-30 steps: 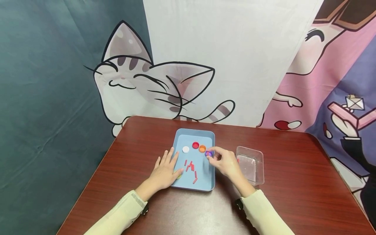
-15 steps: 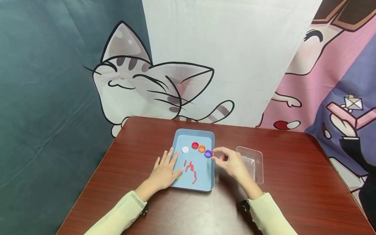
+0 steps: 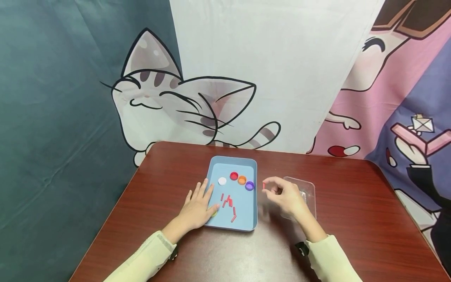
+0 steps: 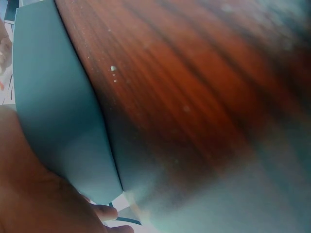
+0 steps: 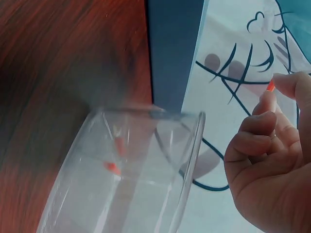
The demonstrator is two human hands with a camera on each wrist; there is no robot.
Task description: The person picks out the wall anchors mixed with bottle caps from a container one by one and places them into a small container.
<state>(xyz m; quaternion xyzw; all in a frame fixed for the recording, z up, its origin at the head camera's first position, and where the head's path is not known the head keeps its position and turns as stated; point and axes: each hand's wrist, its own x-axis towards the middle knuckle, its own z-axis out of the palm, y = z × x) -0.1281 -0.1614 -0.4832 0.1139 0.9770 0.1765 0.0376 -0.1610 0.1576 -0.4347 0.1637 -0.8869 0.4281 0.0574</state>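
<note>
Between thumb and forefinger my right hand (image 3: 284,195) pinches a small red stick (image 3: 264,185), held just right of the blue tray (image 3: 254,219). The right wrist view shows the stick's orange-red tip at the fingertips. With fingers spread, my left hand (image 3: 195,205) rests over the tray's left edge. Its thumb partly covers a yellow-green cap (image 3: 213,212). Several red sticks (image 3: 230,202) lie loose in the tray. Above them sit a white cap (image 3: 222,181), a red cap (image 3: 234,176), an orange cap (image 3: 242,180) and a purple cap (image 3: 249,185).
A clear plastic box (image 3: 310,196) stands right of the tray, partly hidden behind my right hand. Red pieces (image 5: 112,168) show through its wall in the right wrist view. The brown wooden table (image 3: 169,168) ends at a printed cloth backdrop.
My right hand has moved right from over the purple cap to outside the tray, carrying the red stick. The left hand has stayed in place.
</note>
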